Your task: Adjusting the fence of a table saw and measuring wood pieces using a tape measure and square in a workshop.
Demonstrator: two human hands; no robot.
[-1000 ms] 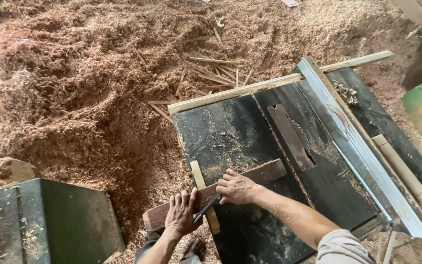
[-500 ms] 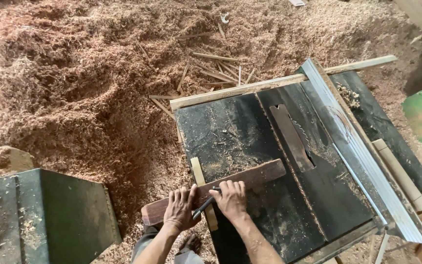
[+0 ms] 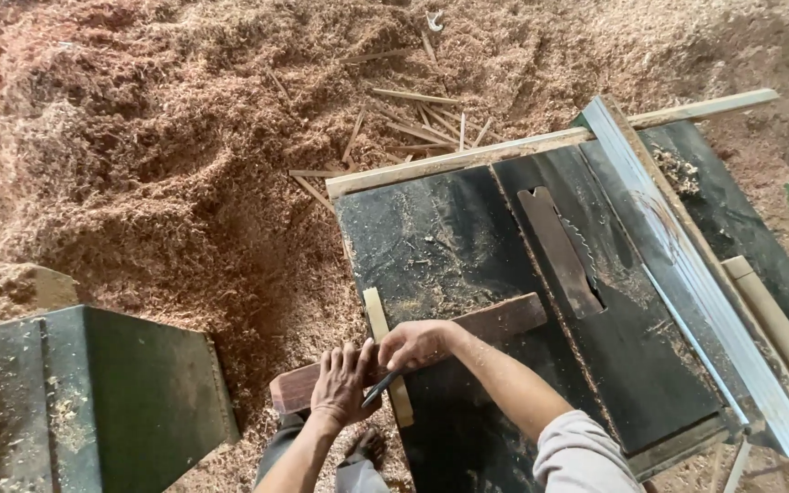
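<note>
While the left hand (image 3: 341, 385) presses flat on the dark board (image 3: 495, 321), the right hand's (image 3: 417, 344) grip clamps a pencil (image 3: 380, 389).

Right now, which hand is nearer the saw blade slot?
Right. The right hand rests on the dark wood board, holding a pencil, toward the saw blade slot. The left hand presses the board's overhanging end, farther away.
</note>
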